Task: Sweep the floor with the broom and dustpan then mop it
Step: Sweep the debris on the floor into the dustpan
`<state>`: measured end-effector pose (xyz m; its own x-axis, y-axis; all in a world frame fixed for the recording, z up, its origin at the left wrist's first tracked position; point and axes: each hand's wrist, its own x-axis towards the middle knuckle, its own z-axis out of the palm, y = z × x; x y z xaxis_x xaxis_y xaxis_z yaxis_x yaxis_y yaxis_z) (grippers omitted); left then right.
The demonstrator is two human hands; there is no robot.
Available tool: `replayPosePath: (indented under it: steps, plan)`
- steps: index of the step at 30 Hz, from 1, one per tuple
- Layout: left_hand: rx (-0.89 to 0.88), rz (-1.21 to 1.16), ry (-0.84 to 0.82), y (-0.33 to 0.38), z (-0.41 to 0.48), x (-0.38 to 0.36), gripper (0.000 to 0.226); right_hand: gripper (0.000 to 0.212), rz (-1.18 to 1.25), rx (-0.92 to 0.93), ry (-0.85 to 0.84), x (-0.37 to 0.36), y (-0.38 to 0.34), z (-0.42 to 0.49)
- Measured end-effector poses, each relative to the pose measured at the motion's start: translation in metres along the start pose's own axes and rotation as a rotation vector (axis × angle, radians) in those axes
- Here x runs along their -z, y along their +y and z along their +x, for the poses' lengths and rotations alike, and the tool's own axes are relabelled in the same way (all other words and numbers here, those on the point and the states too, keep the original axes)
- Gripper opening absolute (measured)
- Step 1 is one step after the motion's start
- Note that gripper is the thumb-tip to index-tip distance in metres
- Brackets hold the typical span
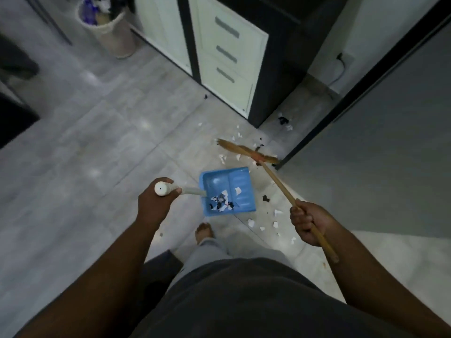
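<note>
My left hand (156, 203) grips the white handle of a blue dustpan (227, 191), which sits on the grey tiled floor (97, 142) in front of my bare foot (203, 231). White and black scraps lie in the pan's near end. My right hand (308, 220) grips the wooden stick of a broom (280, 185). Its straw head (244, 151) rests on the floor beyond the pan. Torn paper scraps (275, 224) and dark bits (284, 120) are scattered to the right of the pan and near the cabinet corner.
A white drawer cabinet (229, 59) with a dark side stands ahead. A beige bin (109, 30) holding rubbish is at the back left. A grey sliding door (390, 154) with a dark frame runs along the right. Dark furniture (14, 93) lies at the left edge.
</note>
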<state>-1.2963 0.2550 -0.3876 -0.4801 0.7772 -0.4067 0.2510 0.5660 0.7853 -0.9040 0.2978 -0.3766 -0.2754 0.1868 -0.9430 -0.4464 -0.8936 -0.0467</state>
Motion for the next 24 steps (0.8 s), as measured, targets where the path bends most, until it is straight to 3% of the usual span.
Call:
replayPosePath:
  steps: [7,24]
  plan:
    - [-0.128,0.095,-0.155,0.037,0.049,-0.033,0.029,0.050,0.268,0.066,-0.017,0.040,0.045,-0.011]
    - [-0.346,0.395,-0.552,0.093,0.025,-0.195,0.026,0.045,0.792,0.236,0.035,0.148,0.147,-0.036]
